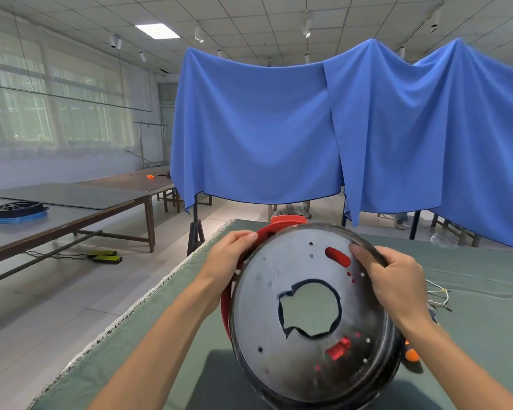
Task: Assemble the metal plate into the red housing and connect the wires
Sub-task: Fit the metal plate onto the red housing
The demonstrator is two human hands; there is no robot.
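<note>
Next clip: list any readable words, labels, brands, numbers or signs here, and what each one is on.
None can be read.
Metal plate: bare holes and slots, no markings visible.
Red housing: no label in sight.
Blue cloth: plain.
Yellow-green items on the floor: too small to tell if they carry text.

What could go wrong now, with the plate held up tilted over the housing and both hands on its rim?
1. The metal plate sits tilted, with the red housing showing only along its left and top edge; pressing now may jam it crooked.
2. Left hand fingers lie between plate rim and housing and could get pinched.
3. The loose wires trail beside the right hand and could get trapped under the rim.
</note>
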